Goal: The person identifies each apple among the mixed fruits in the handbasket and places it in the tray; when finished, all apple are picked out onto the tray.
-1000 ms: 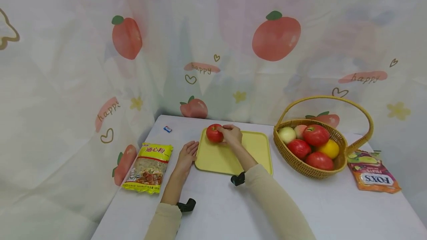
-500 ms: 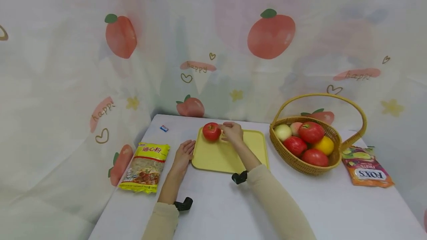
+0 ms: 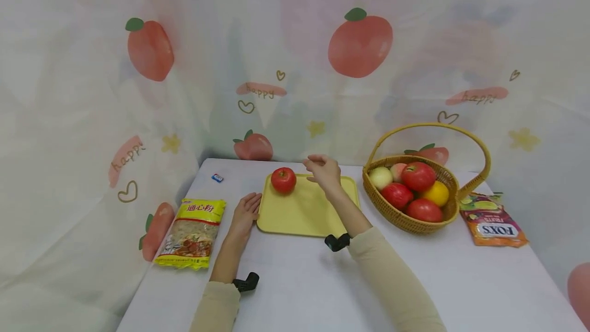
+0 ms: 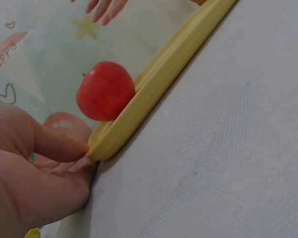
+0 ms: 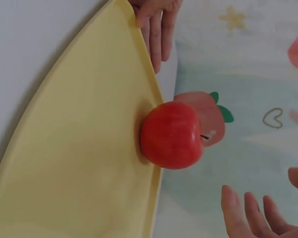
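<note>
A red apple (image 3: 283, 180) with a short dark stem rests at the far left of a shallow yellow tray (image 3: 318, 222). My left hand (image 3: 244, 215) holds the tray's left edge; in the left wrist view its thumb (image 4: 64, 147) lies at the tray corner with the other fingers against the outside. Above the tray's far right part hovers my right hand (image 3: 325, 174), fingers spread and nothing in them, well apart from the apple. The right wrist view shows a gap between the apple (image 5: 172, 135) and the right fingertips (image 5: 230, 198).
Right of the tray stands a wicker basket (image 3: 401, 222) with a tall handle, holding several fruits. An orange-and-purple FOX'S bag (image 3: 495, 222) lies beside it. To the left are a yellow pasta packet (image 3: 191, 234) and a small blue-and-white packet (image 3: 217, 178). A printed curtain hangs behind the table.
The right hand has let go of the apple and drawn up and right, its fingers spreading. The apple stays on the tray. The left hand keeps its place; the head view has shifted slightly.
</note>
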The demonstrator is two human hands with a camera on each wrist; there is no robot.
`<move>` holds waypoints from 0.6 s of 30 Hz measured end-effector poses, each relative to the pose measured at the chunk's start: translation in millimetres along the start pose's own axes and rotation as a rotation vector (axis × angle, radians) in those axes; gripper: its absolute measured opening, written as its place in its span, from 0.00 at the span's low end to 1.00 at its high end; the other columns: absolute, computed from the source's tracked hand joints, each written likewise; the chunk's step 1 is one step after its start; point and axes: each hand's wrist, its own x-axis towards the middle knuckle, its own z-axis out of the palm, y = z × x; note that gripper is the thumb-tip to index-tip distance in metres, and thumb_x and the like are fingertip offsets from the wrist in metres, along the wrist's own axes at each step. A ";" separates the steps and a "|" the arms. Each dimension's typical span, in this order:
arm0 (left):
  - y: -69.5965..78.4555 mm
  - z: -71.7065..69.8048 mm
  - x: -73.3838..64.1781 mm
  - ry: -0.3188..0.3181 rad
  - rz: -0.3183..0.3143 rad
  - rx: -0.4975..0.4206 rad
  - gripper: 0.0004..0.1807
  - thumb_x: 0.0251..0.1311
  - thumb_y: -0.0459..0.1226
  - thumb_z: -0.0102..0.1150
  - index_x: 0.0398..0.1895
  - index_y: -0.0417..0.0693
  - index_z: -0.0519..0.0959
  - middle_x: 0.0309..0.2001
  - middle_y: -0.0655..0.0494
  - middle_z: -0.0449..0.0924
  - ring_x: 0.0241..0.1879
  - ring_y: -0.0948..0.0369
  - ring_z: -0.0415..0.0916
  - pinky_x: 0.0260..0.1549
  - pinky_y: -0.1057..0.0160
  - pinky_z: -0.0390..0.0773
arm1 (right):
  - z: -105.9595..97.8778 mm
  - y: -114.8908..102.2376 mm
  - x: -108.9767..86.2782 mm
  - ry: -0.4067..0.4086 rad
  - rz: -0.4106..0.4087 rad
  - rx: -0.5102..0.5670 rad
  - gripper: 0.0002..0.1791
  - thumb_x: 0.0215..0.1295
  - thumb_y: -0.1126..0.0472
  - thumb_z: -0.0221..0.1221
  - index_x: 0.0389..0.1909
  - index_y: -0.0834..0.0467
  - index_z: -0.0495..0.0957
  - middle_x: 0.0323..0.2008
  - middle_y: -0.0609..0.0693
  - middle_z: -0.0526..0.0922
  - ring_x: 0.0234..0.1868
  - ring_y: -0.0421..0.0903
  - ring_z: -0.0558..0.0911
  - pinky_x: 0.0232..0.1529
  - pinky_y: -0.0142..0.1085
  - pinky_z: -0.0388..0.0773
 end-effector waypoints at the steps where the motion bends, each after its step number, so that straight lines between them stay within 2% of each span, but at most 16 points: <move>1: 0.1 0.2 0.0 -0.002 0.002 -0.001 0.43 0.57 0.08 0.36 0.79 0.33 0.54 0.77 0.35 0.61 0.78 0.44 0.58 0.78 0.49 0.57 | -2.7 -3.1 -1.4 -0.001 -0.007 0.000 0.20 0.70 0.57 0.66 0.58 0.61 0.81 0.51 0.57 0.86 0.53 0.53 0.86 0.50 0.46 0.88; 10: -0.7 -2.5 0.4 -0.003 -0.022 -0.008 0.43 0.58 0.09 0.38 0.80 0.35 0.53 0.78 0.36 0.61 0.78 0.46 0.58 0.78 0.50 0.57 | -28.1 -23.0 -14.0 -0.006 -0.038 0.013 0.18 0.72 0.58 0.65 0.58 0.60 0.81 0.53 0.59 0.85 0.54 0.52 0.86 0.50 0.41 0.88; 18: -1.6 -2.5 1.1 -0.016 -0.003 -0.023 0.44 0.56 0.08 0.37 0.80 0.32 0.53 0.77 0.34 0.60 0.78 0.44 0.57 0.78 0.49 0.56 | -54.8 -34.6 -23.4 0.013 -0.043 0.014 0.19 0.74 0.59 0.63 0.62 0.61 0.79 0.57 0.60 0.83 0.55 0.51 0.86 0.53 0.43 0.87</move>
